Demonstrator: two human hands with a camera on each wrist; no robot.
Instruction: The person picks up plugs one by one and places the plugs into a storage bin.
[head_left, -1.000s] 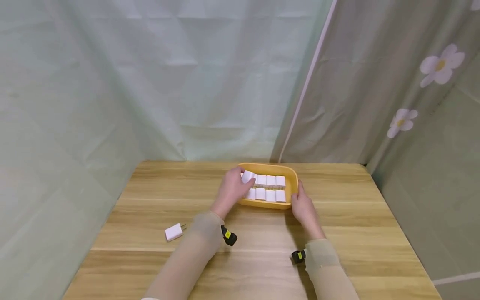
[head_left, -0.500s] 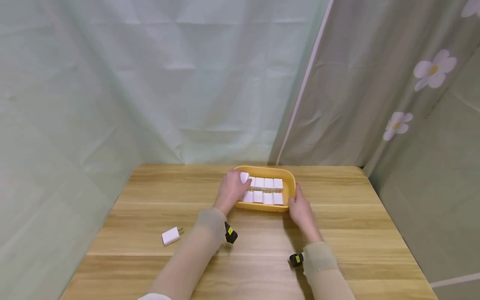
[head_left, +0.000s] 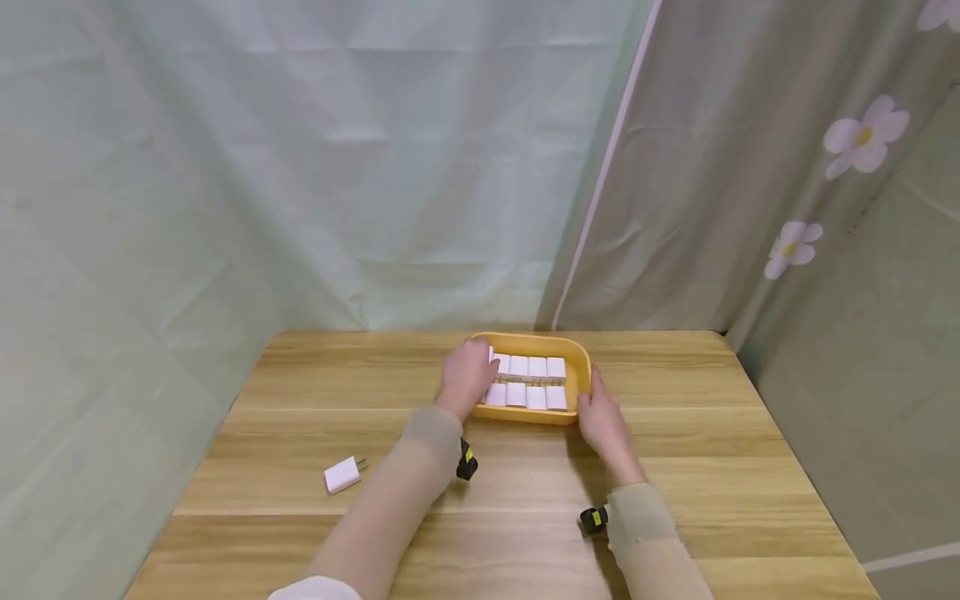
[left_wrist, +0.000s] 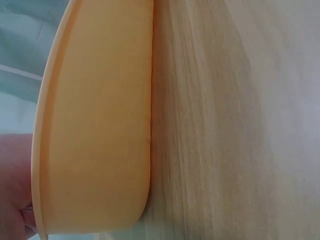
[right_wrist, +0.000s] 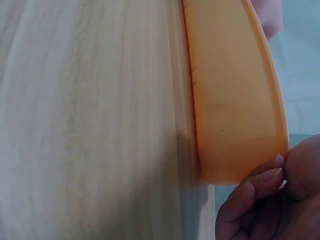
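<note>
An orange tray (head_left: 527, 414) stands at the far middle of the wooden table (head_left: 697, 467), with two rows of white charger blocks (head_left: 536, 397) in it. My left hand (head_left: 465, 377) lies over the tray's left end, fingers curled round one white block (head_left: 492, 356) of which only a sliver shows. My right hand (head_left: 602, 421) holds the tray's right end, thumb on the rim. The left wrist view shows the tray's outer wall (left_wrist: 95, 125) and a bit of the left hand (left_wrist: 12, 185). The right wrist view shows curled fingers (right_wrist: 260, 187) at the tray's corner (right_wrist: 235, 100).
One loose white charger (head_left: 341, 475) with its prongs out lies on the table near the left, apart from the tray. Pale curtains (head_left: 300, 167) close the table in at the back and on both sides. A flowered curtain (head_left: 825, 208) hangs on the right.
My left hand has lowered the white block to the tray's left end, and now hides most of it. The right hand stays at the tray's right end.
</note>
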